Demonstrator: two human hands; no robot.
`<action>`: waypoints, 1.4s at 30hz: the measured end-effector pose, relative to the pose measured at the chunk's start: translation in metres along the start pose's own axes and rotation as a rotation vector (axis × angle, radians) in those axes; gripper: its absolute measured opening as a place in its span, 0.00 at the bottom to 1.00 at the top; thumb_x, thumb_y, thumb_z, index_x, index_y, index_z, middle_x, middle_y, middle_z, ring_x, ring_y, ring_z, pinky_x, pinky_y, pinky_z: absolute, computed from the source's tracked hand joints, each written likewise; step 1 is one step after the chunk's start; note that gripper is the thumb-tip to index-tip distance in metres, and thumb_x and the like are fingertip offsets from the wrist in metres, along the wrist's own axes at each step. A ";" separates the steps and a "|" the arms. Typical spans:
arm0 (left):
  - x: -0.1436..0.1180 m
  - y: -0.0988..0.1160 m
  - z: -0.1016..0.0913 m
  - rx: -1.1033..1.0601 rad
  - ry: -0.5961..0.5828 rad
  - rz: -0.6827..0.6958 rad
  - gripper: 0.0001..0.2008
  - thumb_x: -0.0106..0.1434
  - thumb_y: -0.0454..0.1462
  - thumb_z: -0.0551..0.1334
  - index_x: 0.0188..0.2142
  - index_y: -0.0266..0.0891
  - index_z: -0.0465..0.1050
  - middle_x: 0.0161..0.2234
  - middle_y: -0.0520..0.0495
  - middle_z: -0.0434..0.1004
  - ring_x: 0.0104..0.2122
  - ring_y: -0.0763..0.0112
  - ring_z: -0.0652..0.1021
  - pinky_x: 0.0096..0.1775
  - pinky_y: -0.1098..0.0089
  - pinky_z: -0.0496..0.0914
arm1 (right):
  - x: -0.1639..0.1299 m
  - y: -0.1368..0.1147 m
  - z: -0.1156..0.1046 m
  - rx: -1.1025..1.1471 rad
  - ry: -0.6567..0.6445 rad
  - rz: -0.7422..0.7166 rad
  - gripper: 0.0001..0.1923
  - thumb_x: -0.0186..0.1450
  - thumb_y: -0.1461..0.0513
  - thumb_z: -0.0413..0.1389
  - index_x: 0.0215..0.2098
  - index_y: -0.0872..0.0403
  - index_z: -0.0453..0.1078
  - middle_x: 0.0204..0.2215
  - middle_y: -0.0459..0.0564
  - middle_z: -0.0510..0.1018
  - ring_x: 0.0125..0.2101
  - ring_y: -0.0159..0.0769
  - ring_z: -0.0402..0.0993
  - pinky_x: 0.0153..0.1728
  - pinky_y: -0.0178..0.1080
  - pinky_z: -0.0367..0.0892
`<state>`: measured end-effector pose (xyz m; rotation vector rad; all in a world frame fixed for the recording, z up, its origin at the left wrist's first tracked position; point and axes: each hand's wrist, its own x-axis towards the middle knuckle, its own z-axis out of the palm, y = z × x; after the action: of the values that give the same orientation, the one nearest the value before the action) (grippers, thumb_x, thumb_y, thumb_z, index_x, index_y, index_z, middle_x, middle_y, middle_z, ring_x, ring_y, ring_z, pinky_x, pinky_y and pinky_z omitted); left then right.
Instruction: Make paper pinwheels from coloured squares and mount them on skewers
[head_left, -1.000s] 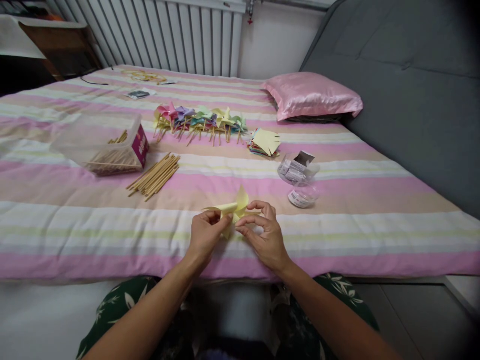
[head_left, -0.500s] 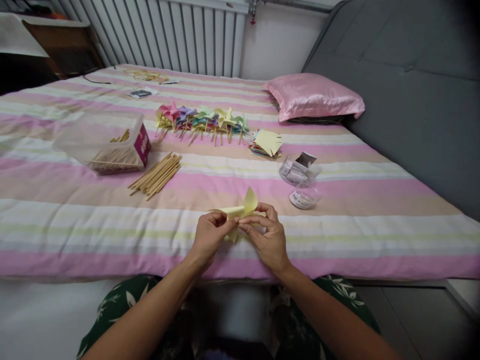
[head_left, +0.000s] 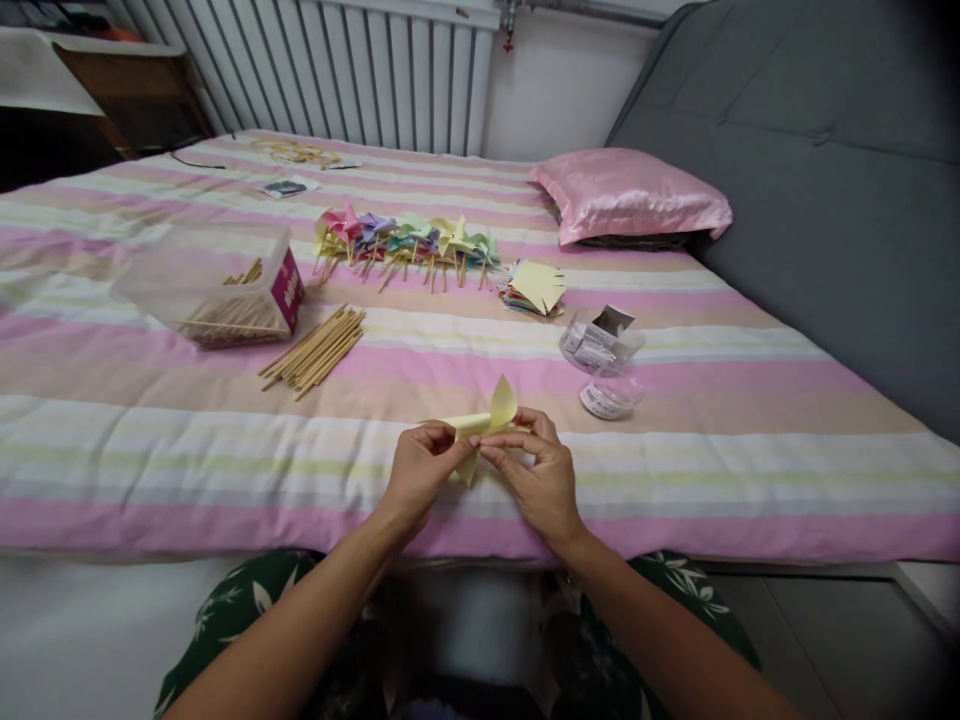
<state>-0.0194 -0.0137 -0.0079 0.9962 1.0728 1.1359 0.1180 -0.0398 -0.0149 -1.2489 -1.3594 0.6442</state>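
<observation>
A yellow paper pinwheel (head_left: 501, 402), with blades folded toward its centre, is held just above the bed's front edge. My left hand (head_left: 421, 468) is closed on its left side, the thumb pressed at the centre. From the right, my right hand (head_left: 536, 475) pinches the same centre, with thumb and forefinger meeting the left thumb. Whatever lies between the fingertips is too small to make out. One blade stands up between the hands, and another points down below them.
Wooden sticks (head_left: 319, 350) lie beside a clear plastic box (head_left: 247, 240) holding more sticks. Behind are several colourful finished pinwheels (head_left: 405, 240) and a stack of slit paper squares (head_left: 536, 287). To the right sit two clear containers (head_left: 600, 340); a pink pillow (head_left: 634, 195) rests farther back.
Almost nothing differs. Both hands keep their grip on the yellow pinwheel; the whole view has shifted very slightly.
</observation>
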 end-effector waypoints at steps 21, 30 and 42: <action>-0.002 0.003 0.001 0.141 0.010 0.083 0.12 0.45 0.38 0.69 0.15 0.35 0.67 0.14 0.55 0.63 0.16 0.80 0.64 0.20 0.77 0.56 | 0.000 0.002 0.001 0.083 0.037 0.127 0.13 0.54 0.55 0.62 0.30 0.53 0.65 0.31 0.47 0.72 0.34 0.35 0.68 0.38 0.39 0.65; -0.002 0.003 0.002 0.106 0.031 0.055 0.14 0.43 0.40 0.69 0.15 0.36 0.67 0.14 0.55 0.63 0.15 0.80 0.63 0.18 0.77 0.56 | 0.001 -0.002 0.001 0.090 -0.077 0.137 0.13 0.57 0.55 0.59 0.38 0.54 0.70 0.34 0.50 0.76 0.36 0.38 0.71 0.39 0.39 0.66; -0.001 0.004 0.002 0.051 0.024 0.005 0.13 0.40 0.38 0.70 0.16 0.35 0.68 0.15 0.55 0.66 0.17 0.80 0.65 0.19 0.78 0.57 | 0.001 0.000 -0.001 -0.034 -0.090 0.078 0.12 0.59 0.54 0.58 0.34 0.54 0.73 0.31 0.49 0.75 0.34 0.38 0.70 0.38 0.40 0.65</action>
<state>-0.0180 -0.0148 -0.0037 1.0272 1.1241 1.1319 0.1188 -0.0393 -0.0139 -1.3194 -1.4059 0.7422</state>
